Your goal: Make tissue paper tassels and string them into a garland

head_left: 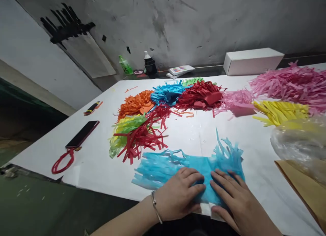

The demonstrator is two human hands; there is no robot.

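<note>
Hands at the near table edge: left hand (179, 195) and right hand (236, 202) lie flat, fingers spread, side by side, pressing light-blue fringed tissue paper (188, 168); neither grips it. Risk, as judged: thin fringe may tear or crumple if a palm drags across it. Beyond: red fringe bundle (142, 135), orange bundle (134, 103), phone (83, 134) at left, white box (252, 61) farthest.

Two hands, left hand (178, 195) and right hand (236, 202), are showing. Fringed paper bundles are lying on one worktop (96, 161): two blue (163, 164) (168, 91), two red (142, 135) (201, 95), two pink (236, 100) (292, 81), two green (124, 125) (192, 80), one orange (134, 103), one yellow (280, 111). One phone (82, 134), one white box (252, 61), two bottles (125, 65) (149, 62) are also sitting in view.
</note>
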